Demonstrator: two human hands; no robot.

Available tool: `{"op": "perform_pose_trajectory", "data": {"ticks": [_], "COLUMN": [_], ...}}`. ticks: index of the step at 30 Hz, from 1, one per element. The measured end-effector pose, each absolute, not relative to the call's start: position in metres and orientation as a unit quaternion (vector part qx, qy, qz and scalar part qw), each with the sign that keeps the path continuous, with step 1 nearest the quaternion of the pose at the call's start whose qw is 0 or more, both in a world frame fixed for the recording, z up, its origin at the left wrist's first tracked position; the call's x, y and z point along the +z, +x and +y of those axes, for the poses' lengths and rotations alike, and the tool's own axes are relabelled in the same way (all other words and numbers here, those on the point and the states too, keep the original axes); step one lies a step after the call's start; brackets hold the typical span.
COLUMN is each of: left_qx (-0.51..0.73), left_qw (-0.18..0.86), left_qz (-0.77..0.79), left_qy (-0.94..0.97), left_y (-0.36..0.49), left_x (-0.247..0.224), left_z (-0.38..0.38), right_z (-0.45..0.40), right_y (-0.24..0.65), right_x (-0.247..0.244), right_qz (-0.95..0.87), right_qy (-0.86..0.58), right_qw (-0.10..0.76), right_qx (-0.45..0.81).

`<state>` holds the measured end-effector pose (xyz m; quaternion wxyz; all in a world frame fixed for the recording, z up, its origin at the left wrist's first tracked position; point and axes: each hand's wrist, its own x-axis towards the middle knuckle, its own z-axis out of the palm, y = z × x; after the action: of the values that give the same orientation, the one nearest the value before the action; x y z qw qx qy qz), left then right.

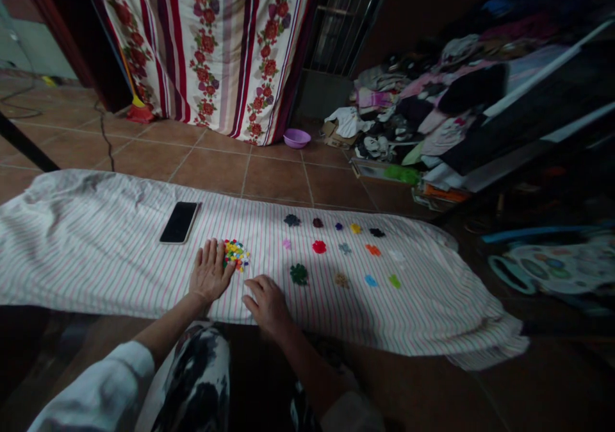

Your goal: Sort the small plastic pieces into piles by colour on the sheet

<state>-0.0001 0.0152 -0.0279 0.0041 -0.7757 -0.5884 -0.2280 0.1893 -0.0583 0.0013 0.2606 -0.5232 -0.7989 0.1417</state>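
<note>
My left hand (210,272) lies flat on the striped cloth (120,259), fingers stretched out. Its edge touches a mixed heap of tiny colored pieces (236,254), yellow, white, red, green and blue among them. To the right of that heap, my right hand (267,305) hovers over or rests on the cloth with bent fingers; the thumb and forefinger are a little apart, and nothing shows between them. Further right lie several small single-color piles, including a dark green pile (298,274), a red pile (319,247), a tan pile (341,279) and an orange pile (373,250).
A phone (179,222) with a dark screen lies left of the mixed heap. Beyond the cloth, a purple basin (296,138) stands on the tiled floor by a flowered curtain (216,47). A large heap of clothes (413,99) fills the back right.
</note>
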Motion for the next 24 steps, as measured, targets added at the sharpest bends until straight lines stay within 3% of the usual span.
{"op": "perform_pose_trajectory", "data": {"ticks": [13, 24], "left_qx": [-0.210, -0.222], "left_qw": [-0.011, -0.043], "left_qz": [-0.442, -0.378], "left_qy": [-0.872, -0.898], "left_y": [0.021, 0.037], "left_x": [-0.029, -0.027], "left_z": [0.049, 0.063], "right_z": [-0.045, -0.026], "right_y": [0.191, 0.206], "right_x": [0.001, -0.016], "right_qz": [-0.783, -0.609], "right_qy": [-0.509, -0.608], "right_qw": [0.309, 0.462], "right_qx": [0.180, 0.214]}}
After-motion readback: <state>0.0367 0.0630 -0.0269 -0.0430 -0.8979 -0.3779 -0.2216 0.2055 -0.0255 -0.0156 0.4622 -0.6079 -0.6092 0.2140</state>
